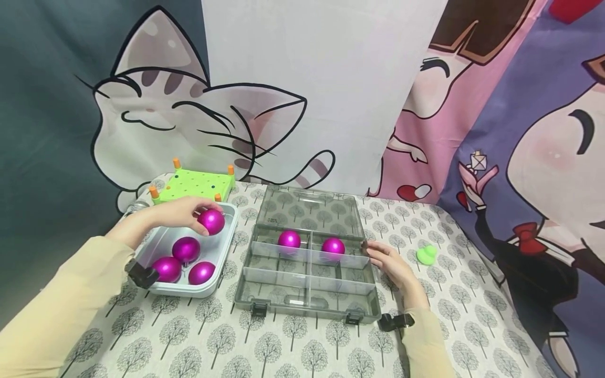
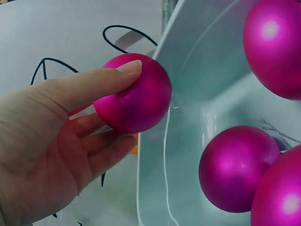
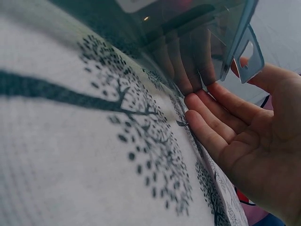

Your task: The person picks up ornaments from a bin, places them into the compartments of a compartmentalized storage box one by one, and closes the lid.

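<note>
In the head view my left hand (image 1: 177,213) pinches a shiny magenta bauble (image 1: 212,222) between thumb and fingers, above the far end of a white plastic tray (image 1: 229,236). Several more magenta baubles (image 1: 201,273) lie in that tray. To its right stands a clear grey compartment box (image 1: 279,293) with its lid (image 1: 312,210) laid back. One bauble (image 1: 289,240) is in its back left compartment, another (image 1: 333,247) in the back right one. My right hand (image 1: 394,266) touches the box's right side, and the right wrist view has its fingers (image 3: 218,123) extended against the wall.
A lime-green pegboard toy (image 1: 198,185) with orange corner posts stands behind the tray. A small green duck (image 1: 427,255) sits to the right of my right hand. The tree-print cloth (image 1: 264,346) covers the table, and cartoon curtains (image 1: 156,121) hang behind it.
</note>
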Demonstrator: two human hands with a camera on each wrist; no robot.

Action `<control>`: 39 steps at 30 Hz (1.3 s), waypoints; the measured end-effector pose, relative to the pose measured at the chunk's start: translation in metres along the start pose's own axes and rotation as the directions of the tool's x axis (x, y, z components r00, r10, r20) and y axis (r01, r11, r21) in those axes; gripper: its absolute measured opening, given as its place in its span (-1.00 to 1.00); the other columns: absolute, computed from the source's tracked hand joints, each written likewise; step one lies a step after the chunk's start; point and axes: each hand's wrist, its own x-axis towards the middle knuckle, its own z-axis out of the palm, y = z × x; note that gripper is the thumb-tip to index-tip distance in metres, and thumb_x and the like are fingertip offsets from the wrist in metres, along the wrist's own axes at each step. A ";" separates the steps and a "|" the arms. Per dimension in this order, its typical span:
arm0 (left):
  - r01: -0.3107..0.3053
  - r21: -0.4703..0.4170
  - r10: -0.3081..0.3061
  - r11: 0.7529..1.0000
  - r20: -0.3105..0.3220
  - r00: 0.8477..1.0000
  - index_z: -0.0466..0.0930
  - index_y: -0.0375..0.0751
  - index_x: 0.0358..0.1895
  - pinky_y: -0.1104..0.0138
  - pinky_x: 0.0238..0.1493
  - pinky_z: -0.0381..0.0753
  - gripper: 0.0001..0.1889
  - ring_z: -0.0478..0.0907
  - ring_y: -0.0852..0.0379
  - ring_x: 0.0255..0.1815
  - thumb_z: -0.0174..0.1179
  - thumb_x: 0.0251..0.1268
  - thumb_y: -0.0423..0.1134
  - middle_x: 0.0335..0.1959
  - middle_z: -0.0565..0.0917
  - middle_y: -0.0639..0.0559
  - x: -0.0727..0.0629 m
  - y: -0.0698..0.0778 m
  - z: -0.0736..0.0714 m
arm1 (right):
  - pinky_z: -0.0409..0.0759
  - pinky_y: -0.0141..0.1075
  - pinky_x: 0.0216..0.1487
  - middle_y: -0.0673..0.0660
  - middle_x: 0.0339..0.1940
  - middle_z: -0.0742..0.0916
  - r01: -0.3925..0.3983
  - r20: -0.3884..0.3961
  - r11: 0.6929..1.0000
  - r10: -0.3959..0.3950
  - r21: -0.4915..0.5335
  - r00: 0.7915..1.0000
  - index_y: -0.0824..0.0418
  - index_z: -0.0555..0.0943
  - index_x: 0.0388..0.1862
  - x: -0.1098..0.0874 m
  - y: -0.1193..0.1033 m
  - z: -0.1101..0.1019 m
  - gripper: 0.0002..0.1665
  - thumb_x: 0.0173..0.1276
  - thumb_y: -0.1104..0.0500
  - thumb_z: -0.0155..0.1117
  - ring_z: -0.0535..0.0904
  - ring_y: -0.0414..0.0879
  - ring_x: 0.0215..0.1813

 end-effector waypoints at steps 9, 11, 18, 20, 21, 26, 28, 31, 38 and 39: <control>-0.050 -0.033 0.046 0.998 -0.130 0.990 0.45 -0.26 0.28 -0.12 0.25 0.50 -0.34 0.47 -0.33 0.26 0.44 0.04 -0.30 0.24 0.55 -0.27 0.007 0.010 0.001 | 0.56 -0.54 0.12 0.35 0.38 0.45 -0.151 -0.093 0.987 0.145 -0.063 0.985 0.59 0.13 0.43 0.002 -0.005 0.004 -0.32 0.50 0.23 0.05 0.58 -0.45 0.01; -0.062 -0.034 0.056 0.997 -0.158 0.986 0.44 -0.24 0.30 -0.10 0.25 0.51 -0.33 0.47 -0.31 0.27 0.44 0.04 -0.31 0.26 0.53 -0.26 0.012 0.013 0.003 | 0.56 -0.54 0.11 0.35 0.39 0.44 -0.160 -0.098 0.985 0.154 -0.063 0.983 0.57 0.13 0.43 0.001 -0.007 0.005 -0.34 0.51 0.23 0.04 0.58 -0.46 0.00; -0.124 -0.049 0.111 0.991 -0.212 0.971 0.44 -0.29 0.30 -0.07 0.27 0.50 -0.30 0.51 -0.28 0.23 0.45 -0.01 -0.37 0.26 0.53 -0.28 0.033 0.030 0.016 | 0.56 -0.55 0.11 0.20 0.30 0.54 -0.156 -0.097 0.986 0.149 -0.064 0.984 0.58 0.13 0.43 0.001 -0.006 0.004 -0.33 0.51 0.23 0.04 0.58 -0.47 0.00; -0.134 -0.056 0.119 0.989 -0.219 0.968 0.45 -0.30 0.28 -0.06 0.24 0.53 -0.31 0.53 -0.27 0.21 0.46 -0.03 -0.40 0.24 0.54 -0.28 0.040 0.036 0.020 | 0.56 -0.56 0.11 0.20 0.29 0.55 -0.151 -0.099 0.986 0.144 -0.065 0.985 0.59 0.14 0.42 0.001 -0.005 0.004 -0.33 0.50 0.23 0.05 0.58 -0.46 0.00; -0.138 -0.056 0.123 0.989 -0.222 0.967 0.46 -0.29 0.27 -0.05 0.23 0.55 -0.32 0.54 -0.26 0.19 0.46 -0.04 -0.40 0.23 0.55 -0.28 0.043 0.039 0.023 | 0.55 -0.56 0.11 0.19 0.28 0.55 -0.148 -0.096 0.987 0.142 -0.067 0.985 0.59 0.14 0.42 0.001 -0.005 0.004 -0.33 0.50 0.23 0.05 0.58 -0.46 0.00; -0.189 -0.054 0.172 0.981 -0.235 0.957 0.50 -0.31 0.22 -0.02 0.22 0.57 -0.34 0.57 -0.22 0.16 0.46 -0.07 -0.42 0.20 0.58 -0.26 0.059 0.058 0.036 | 0.56 -0.56 0.10 0.02 0.14 0.61 -0.130 -0.098 0.990 0.124 -0.057 0.987 0.62 0.15 0.40 0.001 -0.006 0.005 -0.33 0.49 0.24 0.06 0.59 -0.44 0.00; -0.207 -0.050 0.190 0.977 -0.239 0.952 0.50 -0.33 0.21 -0.01 0.22 0.57 -0.34 0.57 -0.22 0.15 0.47 -0.08 -0.43 0.19 0.59 -0.26 0.064 0.065 0.042 | 0.56 -0.55 0.10 -0.06 0.08 0.63 -0.128 -0.096 0.990 0.122 -0.052 0.988 0.61 0.15 0.40 0.001 -0.007 0.005 -0.33 0.49 0.24 0.06 0.59 -0.44 0.00; -0.212 -0.048 0.195 0.976 -0.233 0.953 0.50 -0.31 0.22 0.00 0.21 0.57 -0.33 0.58 -0.20 0.14 0.48 -0.08 -0.40 0.18 0.59 -0.24 0.071 0.074 0.051 | 0.57 -0.55 0.10 -0.13 0.02 0.64 -0.128 -0.096 0.991 0.123 -0.041 0.988 0.61 0.15 0.41 0.002 -0.006 0.004 -0.34 0.49 0.24 0.06 0.60 -0.43 0.00; -0.217 -0.069 0.201 0.974 -0.190 0.961 0.49 -0.22 0.26 -0.01 0.21 0.56 -0.32 0.56 -0.14 0.17 0.47 -0.06 -0.36 0.22 0.58 -0.17 0.085 0.097 0.068 | 0.55 -0.56 0.11 -0.04 0.11 0.62 -0.131 -0.089 0.990 0.125 -0.060 0.988 0.61 0.13 0.41 0.002 -0.004 0.003 -0.33 0.50 0.24 0.04 0.59 -0.45 0.01; -0.222 -0.074 0.206 0.972 -0.186 0.961 0.49 -0.22 0.26 0.00 0.22 0.56 -0.32 0.56 -0.13 0.17 0.46 -0.05 -0.36 0.22 0.57 -0.17 0.087 0.100 0.070 | 0.55 -0.57 0.11 -0.02 0.12 0.61 -0.135 -0.091 0.989 0.129 -0.064 0.987 0.60 0.13 0.42 0.002 -0.004 0.003 -0.33 0.50 0.23 0.04 0.58 -0.45 0.01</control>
